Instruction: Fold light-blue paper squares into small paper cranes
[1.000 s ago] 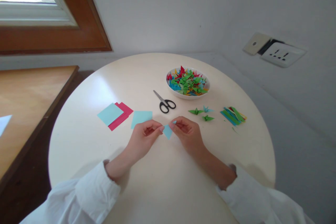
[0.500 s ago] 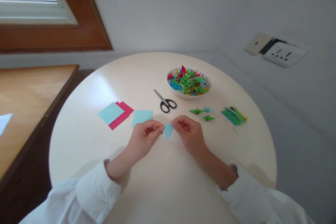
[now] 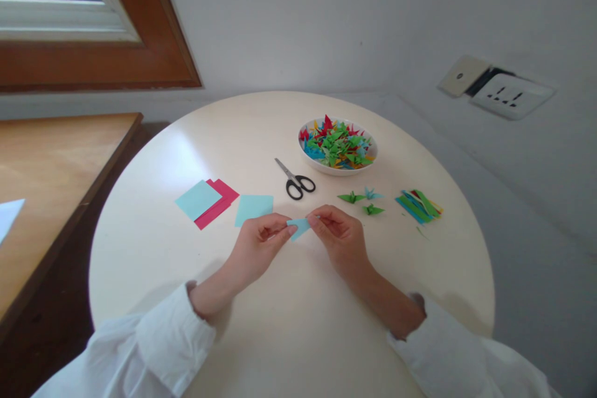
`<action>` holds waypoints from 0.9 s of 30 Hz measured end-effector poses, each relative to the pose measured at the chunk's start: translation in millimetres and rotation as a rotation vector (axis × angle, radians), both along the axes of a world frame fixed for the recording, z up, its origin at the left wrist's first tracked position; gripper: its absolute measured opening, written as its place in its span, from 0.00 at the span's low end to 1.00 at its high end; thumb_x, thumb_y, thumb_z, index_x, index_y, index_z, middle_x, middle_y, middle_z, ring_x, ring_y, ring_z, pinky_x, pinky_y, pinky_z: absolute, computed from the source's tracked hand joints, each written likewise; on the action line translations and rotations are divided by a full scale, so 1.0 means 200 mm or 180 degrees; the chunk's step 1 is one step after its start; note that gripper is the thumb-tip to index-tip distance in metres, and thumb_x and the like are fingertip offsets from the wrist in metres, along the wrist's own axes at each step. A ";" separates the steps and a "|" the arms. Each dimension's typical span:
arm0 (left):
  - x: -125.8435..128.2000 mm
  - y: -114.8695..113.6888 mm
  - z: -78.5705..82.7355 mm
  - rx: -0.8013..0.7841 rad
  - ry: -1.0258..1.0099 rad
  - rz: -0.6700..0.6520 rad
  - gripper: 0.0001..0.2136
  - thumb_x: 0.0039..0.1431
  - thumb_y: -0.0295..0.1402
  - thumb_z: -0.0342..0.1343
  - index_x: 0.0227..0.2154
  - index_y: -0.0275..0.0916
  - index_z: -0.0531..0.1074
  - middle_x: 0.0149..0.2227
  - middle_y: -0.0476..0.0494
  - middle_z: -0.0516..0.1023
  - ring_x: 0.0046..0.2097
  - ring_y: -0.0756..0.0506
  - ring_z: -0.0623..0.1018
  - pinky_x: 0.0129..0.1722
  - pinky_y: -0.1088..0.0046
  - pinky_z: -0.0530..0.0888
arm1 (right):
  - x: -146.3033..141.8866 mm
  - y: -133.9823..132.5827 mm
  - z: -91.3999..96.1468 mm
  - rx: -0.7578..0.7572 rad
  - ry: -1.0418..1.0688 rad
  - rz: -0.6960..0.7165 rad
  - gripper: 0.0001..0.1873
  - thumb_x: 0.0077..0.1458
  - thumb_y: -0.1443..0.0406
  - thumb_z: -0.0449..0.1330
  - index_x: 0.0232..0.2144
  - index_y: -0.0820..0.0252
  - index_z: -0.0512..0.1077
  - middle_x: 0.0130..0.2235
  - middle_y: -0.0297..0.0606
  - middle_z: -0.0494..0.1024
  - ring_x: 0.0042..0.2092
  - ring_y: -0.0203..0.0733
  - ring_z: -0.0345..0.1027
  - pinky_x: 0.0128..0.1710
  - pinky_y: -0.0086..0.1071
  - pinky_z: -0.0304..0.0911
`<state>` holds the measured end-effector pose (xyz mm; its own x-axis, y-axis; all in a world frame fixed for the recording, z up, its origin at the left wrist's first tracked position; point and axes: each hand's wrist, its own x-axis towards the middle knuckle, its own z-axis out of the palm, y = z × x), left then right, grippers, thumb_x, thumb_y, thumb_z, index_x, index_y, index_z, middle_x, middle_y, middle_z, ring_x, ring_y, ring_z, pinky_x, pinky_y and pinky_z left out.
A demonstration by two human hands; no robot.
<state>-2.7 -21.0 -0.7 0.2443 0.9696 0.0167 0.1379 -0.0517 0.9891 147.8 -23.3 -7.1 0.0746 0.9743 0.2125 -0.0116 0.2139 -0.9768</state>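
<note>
Between my two hands is a small folded piece of light blue paper [image 3: 300, 226], pinched at both ends above the table. My left hand [image 3: 261, 242] grips its left end between thumb and forefinger. The right end is held the same way by my right hand [image 3: 339, 237]. Just beyond my left hand lies a light blue paper square [image 3: 254, 208]. Scissors [image 3: 295, 181] with black handles rest beyond both hands. To the right of my right hand sit a few small paper cranes [image 3: 352, 198], green and light blue.
A white bowl [image 3: 333, 170] full of colourful paper cranes stands at the back of the round white table [image 3: 149, 249]. A light blue square [image 3: 198, 201] overlaps red sheets [image 3: 224, 202] on the left. Coloured paper strips [image 3: 418, 206] lie at the right, with a wall socket [image 3: 512, 95] above.
The light blue paper showed a downward-pointing triangle and now appears as a wider, shallower shape, turned between my fingertips. My hands stay nearly in place; the view has shifted slightly.
</note>
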 end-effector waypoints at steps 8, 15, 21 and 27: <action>0.00 -0.01 0.01 0.0236 0.0192 -0.0014 0.10 0.52 0.36 0.54 0.24 0.34 0.73 0.23 0.47 0.74 0.26 0.52 0.70 0.24 0.79 0.66 | 0.00 0.00 0.00 -0.0037 -0.0075 0.0145 0.04 0.44 0.65 0.61 0.22 0.59 0.70 0.23 0.31 0.71 0.26 0.33 0.63 0.27 0.27 0.61; 0.00 0.00 0.03 0.0391 0.0297 0.0257 0.10 0.51 0.36 0.55 0.23 0.35 0.73 0.23 0.46 0.77 0.25 0.51 0.73 0.24 0.79 0.68 | 0.00 0.00 0.00 -0.0023 -0.0093 0.0165 0.04 0.44 0.65 0.62 0.22 0.59 0.70 0.23 0.31 0.71 0.26 0.33 0.62 0.28 0.27 0.61; -0.01 -0.01 0.03 0.0369 0.0262 0.0154 0.10 0.52 0.36 0.55 0.24 0.35 0.75 0.26 0.44 0.78 0.28 0.49 0.74 0.28 0.77 0.70 | 0.00 0.00 0.00 -0.0054 -0.0305 0.0246 0.04 0.45 0.64 0.61 0.23 0.59 0.71 0.24 0.32 0.73 0.27 0.34 0.64 0.29 0.28 0.61; -0.01 -0.01 0.02 0.0333 0.0259 0.0058 0.11 0.53 0.37 0.54 0.25 0.35 0.75 0.27 0.43 0.79 0.30 0.48 0.75 0.30 0.76 0.70 | 0.00 0.00 0.00 -0.0038 -0.0416 0.0249 0.05 0.45 0.64 0.61 0.22 0.59 0.71 0.23 0.32 0.73 0.27 0.35 0.64 0.28 0.29 0.61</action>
